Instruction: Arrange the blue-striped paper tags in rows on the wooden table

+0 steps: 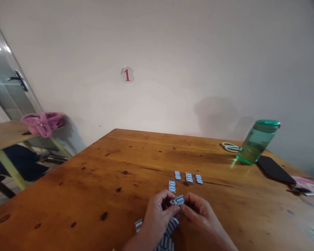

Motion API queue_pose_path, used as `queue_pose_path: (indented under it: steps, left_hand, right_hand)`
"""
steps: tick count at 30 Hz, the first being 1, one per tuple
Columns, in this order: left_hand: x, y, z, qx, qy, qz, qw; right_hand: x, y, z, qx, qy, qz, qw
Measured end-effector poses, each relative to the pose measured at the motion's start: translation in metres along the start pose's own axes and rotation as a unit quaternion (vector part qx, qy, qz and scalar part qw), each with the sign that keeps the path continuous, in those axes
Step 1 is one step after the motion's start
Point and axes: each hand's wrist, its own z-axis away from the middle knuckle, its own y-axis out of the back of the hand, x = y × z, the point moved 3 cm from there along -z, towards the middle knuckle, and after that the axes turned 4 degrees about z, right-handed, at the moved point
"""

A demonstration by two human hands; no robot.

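Note:
My left hand (159, 214) and my right hand (202, 212) meet above the wooden table, both with fingers closed. Between their fingertips is a small flat blue-and-white rectangular piece (180, 200); whether a second piece sits behind it is hard to see. Under and beside my left hand lies a pile of similar pieces (165, 243), partly hidden by the hand and wrist. One striped piece (138, 224) shows at the left of that wrist. Beyond my hands, several more lie apart on the table, among them a near piece (172, 186) and a right-hand piece (199, 179).
On the right of the wooden table (136, 153) stand a green bottle (259, 143), a white cable loop (229, 147), a black flat device (274, 169) and a pink round object (310, 184). A pink cloth (43, 122) lies on another table at the left.

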Motion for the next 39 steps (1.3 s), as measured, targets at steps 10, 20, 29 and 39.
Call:
queue_pose_path:
  steps: [10, 20, 29, 39]
  left_hand:
    - [0.015, 0.006, 0.006, 0.047, -0.066, -0.149, 0.985]
    - [-0.025, -0.004, 0.018, -0.060, -0.076, -0.354, 0.930]
    - [-0.021, -0.014, 0.022, -0.137, -0.022, -0.461, 0.877]
    - [-0.016, -0.020, 0.029, -0.163, 0.008, -0.495, 0.854]
  right_hand:
    - [-0.025, 0.014, 0.007, 0.049, 0.127, 0.355, 0.925]
    - [-0.011, 0.041, 0.007, 0.020, 0.156, 0.466, 0.870]
    - [-0.009, 0.037, 0.010, -0.045, 0.132, 0.508, 0.850]
    - [-0.009, 0.032, 0.010, -0.066, 0.071, 0.540, 0.836]
